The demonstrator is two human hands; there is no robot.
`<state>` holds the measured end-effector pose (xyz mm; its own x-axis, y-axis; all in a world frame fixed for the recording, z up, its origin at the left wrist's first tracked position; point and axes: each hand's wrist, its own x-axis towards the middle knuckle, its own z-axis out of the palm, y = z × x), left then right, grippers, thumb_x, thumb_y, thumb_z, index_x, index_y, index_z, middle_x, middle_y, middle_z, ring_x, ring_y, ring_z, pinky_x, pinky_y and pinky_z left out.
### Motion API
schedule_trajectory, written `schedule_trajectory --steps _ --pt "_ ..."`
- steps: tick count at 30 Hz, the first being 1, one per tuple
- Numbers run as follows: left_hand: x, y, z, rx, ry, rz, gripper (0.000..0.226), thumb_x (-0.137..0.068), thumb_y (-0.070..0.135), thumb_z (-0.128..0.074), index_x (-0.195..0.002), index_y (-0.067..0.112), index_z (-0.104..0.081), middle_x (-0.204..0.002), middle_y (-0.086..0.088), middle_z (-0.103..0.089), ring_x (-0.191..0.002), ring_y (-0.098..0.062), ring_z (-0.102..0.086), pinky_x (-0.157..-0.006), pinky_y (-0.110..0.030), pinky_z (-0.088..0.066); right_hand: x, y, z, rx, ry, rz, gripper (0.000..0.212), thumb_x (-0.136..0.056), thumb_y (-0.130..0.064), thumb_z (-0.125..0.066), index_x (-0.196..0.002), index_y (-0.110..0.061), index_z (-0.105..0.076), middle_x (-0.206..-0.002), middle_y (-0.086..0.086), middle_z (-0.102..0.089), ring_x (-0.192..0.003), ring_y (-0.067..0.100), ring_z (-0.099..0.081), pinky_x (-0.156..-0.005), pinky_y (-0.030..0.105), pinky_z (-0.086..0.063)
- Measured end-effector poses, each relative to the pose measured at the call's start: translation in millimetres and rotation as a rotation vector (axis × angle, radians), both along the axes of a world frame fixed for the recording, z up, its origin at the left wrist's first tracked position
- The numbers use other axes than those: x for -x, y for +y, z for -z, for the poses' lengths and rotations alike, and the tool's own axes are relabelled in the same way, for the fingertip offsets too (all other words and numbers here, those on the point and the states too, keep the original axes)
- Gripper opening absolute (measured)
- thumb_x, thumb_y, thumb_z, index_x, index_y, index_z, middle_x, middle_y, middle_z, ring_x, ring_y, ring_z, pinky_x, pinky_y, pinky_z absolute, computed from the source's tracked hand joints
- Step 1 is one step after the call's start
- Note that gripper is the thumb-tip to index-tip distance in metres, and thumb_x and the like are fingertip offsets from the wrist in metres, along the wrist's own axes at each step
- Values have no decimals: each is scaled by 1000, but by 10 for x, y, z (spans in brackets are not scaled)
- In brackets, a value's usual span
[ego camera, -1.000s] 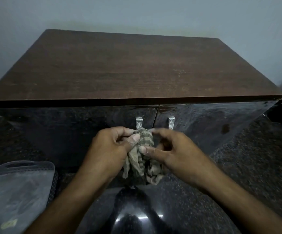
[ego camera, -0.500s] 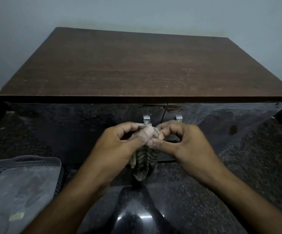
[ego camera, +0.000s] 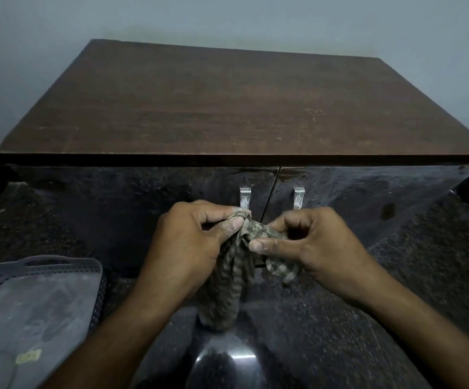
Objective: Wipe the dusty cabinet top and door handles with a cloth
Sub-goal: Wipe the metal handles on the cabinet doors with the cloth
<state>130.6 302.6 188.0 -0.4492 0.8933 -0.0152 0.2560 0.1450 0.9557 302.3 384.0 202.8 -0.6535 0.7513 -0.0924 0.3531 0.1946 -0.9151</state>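
Both hands (ego camera: 255, 242) grip a checked cloth (ego camera: 233, 276) in front of the cabinet doors.

From my remote seat I see the left hand (ego camera: 191, 245) closed on the cloth's upper end, thumb and forefinger pinching it just below the left door handle (ego camera: 245, 197), while the right hand (ego camera: 312, 248) pinches a fold of the same cloth beside it, fingers curled shut. The rest of the cloth hangs bunched between the wrists, in front of the dark glossy doors. The right door handle (ego camera: 298, 197) stands just above the right hand's knuckles, untouched. The brown cabinet top (ego camera: 227, 108) lies bare, with pale flecks near its right front corner. A grey perforated tray (ego camera: 36, 299) sits on the speckled floor (ego camera: 410, 276) at lower left.
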Motion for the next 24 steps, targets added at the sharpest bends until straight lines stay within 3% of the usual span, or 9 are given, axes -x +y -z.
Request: schedule_trajectory --steps 2,5,7,9,11,14,19,22,24 --pt "17 -9 9 15 -3 -54 11 -81 22 -78 -88 30 -81 -84 15 -77 -84 0 -72 -79 -27 -57 0 -10 -18 -25 34 29 27 -71 -35 -84 -74 -11 -72 -67 6 -71 -56 20 -65 -52 31 -53" --pt "34 -15 -5 5 41 -100 8 -79 25 -80 -79 33 -78 -74 17 -75 -73 2 -70 -67 -20 -52 27 -3 -46 -156 82 59 24 -77 -36 -80 -75 -15 -69 -84 3 -67 -75 13 -64 -64 22 -49" --pt "5 -17 -33 10 72 -97 8 -81 24 -79 -78 31 -76 -70 17 -73 -66 7 -66 -61 -11 -47 51 -10 -42 -156 133 32 21 -83 -32 -76 -78 -14 -67 -92 4 -67 -84 16 -66 -70 25 -52" --pt "-39 -17 -52 23 156 -98 7 -85 22 -76 -82 29 -75 -67 14 -70 -65 11 -62 -55 -4 -42 88 -51 -32 -72 190 19 23 -83 -29 -76 -80 -10 -64 -78 6 -68 -71 16 -64 -61 31 -51" --pt "-71 -4 -48 23 217 -100 11 -86 20 -74 -90 29 -73 -73 12 -68 -70 9 -61 -57 -3 -42 125 -91 -26 -29 244 47 26 -77 -23 -81 -80 -7 -61 -68 1 -61 -64 11 -56 -56 24 -48" --pt "-71 28 -22 25 223 -117 16 -83 21 -77 -95 30 -72 -81 10 -67 -72 2 -61 -57 -3 -43 145 -107 -23 -86 289 166 27 -73 -12 -86 -84 -10 -61 -72 3 -65 -67 9 -60 -61 22 -51" --pt "-65 19 -56 -30 224 -209 11 -85 23 -76 -95 29 -76 -78 14 -69 -80 8 -63 -58 2 -41 174 -78 -52 -469 264 396 23 -78 -10 -82 -91 -21 -66 -90 -3 -68 -85 12 -67 -74 29 -57" --pt "-70 23 -87 -62 226 -241 14 -87 20 -74 -98 28 -77 -80 19 -69 -81 14 -63 -61 4 -41 301 -107 -33 -836 272 289 18 -82 -1 -77 -99 -4 -70 -99 10 -65 -92 15 -63 -81 21 -51" --pt "-87 24 -101 -62 228 -235 18 -88 19 -72 -102 29 -76 -78 25 -66 -80 21 -60 -61 5 -40 390 -69 50 -1054 226 170 14 -87 1 -72 -100 7 -69 -101 19 -65 -92 23 -63 -81 27 -53"
